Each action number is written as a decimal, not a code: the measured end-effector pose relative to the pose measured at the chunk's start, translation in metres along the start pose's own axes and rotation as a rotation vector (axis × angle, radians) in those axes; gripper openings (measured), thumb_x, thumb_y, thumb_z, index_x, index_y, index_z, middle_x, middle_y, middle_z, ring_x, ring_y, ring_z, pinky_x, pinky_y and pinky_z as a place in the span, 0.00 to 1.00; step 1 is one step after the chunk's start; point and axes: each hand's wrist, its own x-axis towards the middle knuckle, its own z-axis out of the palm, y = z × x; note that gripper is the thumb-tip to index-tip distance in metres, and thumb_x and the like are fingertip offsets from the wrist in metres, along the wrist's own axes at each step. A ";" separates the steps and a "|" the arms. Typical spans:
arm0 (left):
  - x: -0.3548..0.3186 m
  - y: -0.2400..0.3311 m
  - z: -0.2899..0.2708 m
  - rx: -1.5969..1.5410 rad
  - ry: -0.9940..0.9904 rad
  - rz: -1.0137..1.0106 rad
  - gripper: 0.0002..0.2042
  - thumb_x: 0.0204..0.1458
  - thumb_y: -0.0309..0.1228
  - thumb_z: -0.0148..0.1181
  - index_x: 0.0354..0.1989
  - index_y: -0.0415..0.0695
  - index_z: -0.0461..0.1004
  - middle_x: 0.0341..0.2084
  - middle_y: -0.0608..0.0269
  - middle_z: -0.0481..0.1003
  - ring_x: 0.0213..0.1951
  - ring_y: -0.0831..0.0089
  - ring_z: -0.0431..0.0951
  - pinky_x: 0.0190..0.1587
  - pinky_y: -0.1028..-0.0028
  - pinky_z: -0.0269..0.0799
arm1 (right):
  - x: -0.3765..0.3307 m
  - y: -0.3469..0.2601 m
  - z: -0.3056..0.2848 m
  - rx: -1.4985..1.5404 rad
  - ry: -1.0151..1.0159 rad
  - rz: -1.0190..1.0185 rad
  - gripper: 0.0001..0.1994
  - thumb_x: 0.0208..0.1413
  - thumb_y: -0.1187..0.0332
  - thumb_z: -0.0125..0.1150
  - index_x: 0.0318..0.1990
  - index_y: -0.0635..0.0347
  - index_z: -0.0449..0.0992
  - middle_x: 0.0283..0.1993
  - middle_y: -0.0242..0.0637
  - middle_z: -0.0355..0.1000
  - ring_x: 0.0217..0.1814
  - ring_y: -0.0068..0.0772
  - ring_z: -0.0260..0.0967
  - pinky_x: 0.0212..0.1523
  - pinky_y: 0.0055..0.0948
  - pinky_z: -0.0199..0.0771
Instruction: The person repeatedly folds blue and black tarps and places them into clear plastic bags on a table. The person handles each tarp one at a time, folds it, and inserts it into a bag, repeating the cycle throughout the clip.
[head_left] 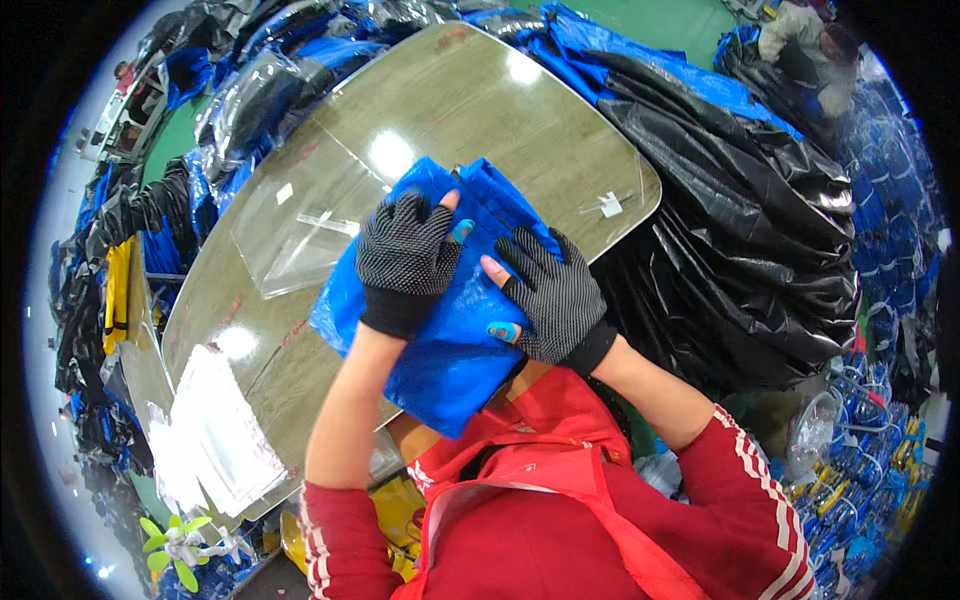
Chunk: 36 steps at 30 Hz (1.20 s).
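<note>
Your left hand (408, 255) and right hand (550, 290), in dotted, dark knit gloves (565, 305), lie half-spread over the folded blue plastic sheet (445, 370), directly beneath both palms. I cannot tell whether either pinches it; its underside is hidden. Left of your grip, flat clear plastic (285, 250) lies on the glossy table (490, 110); whether it is a bag holding anything is unclear. Rightward, black sheeting (730, 220) wrinkles.

A glossy blue sheet (470, 300) is lying folded and creased on the counter (450, 95), one corner pointing toward six o'clock.
</note>
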 end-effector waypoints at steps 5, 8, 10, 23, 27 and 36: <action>0.031 -0.024 0.050 -0.051 -0.198 0.207 0.23 0.58 0.45 0.47 0.62 0.55 0.63 0.64 0.52 0.56 0.66 0.46 0.51 0.66 0.53 0.47 | -0.020 0.027 0.025 0.190 0.064 -0.040 0.43 0.44 0.35 0.52 0.62 0.57 0.61 0.61 0.49 0.63 0.67 0.54 0.55 0.64 0.59 0.48; 0.034 -0.029 0.053 -0.112 -0.219 0.223 0.22 0.59 0.43 0.46 0.62 0.54 0.62 0.64 0.52 0.57 0.64 0.49 0.56 0.65 0.59 0.52 | -0.028 0.035 0.026 0.161 0.106 -0.173 0.42 0.37 0.36 0.60 0.62 0.43 0.62 0.62 0.49 0.61 0.67 0.52 0.54 0.63 0.65 0.46; 0.037 -0.032 0.051 -0.163 -0.259 0.235 0.22 0.59 0.43 0.46 0.63 0.55 0.62 0.63 0.52 0.58 0.61 0.50 0.61 0.63 0.60 0.55 | -0.034 0.039 0.021 0.070 0.139 -0.260 0.33 0.40 0.43 0.63 0.58 0.35 0.66 0.60 0.46 0.64 0.65 0.50 0.58 0.62 0.68 0.46; -0.073 0.006 0.083 -0.826 0.279 -0.214 0.29 0.56 0.46 0.53 0.62 0.41 0.62 0.59 0.45 0.65 0.59 0.59 0.67 0.58 0.62 0.64 | -0.076 0.075 0.001 1.411 0.368 0.782 0.24 0.54 0.70 0.60 0.60 0.60 0.64 0.54 0.40 0.69 0.54 0.34 0.68 0.54 0.35 0.70; -0.073 -0.059 0.064 0.039 -0.247 -0.241 0.16 0.56 0.45 0.53 0.37 0.46 0.79 0.30 0.42 0.77 0.36 0.56 0.80 0.43 0.60 0.72 | -0.083 0.066 0.006 1.443 0.069 0.853 0.28 0.49 0.67 0.66 0.59 0.62 0.66 0.55 0.39 0.69 0.54 0.33 0.68 0.54 0.32 0.70; -0.109 -0.292 -0.025 0.300 -0.090 -0.599 0.31 0.39 0.55 0.64 0.47 0.45 0.76 0.33 0.51 0.79 0.37 0.56 0.79 0.41 0.65 0.72 | -0.092 0.085 -0.010 1.743 0.000 0.972 0.26 0.53 0.65 0.59 0.60 0.62 0.64 0.56 0.42 0.69 0.54 0.39 0.69 0.54 0.38 0.71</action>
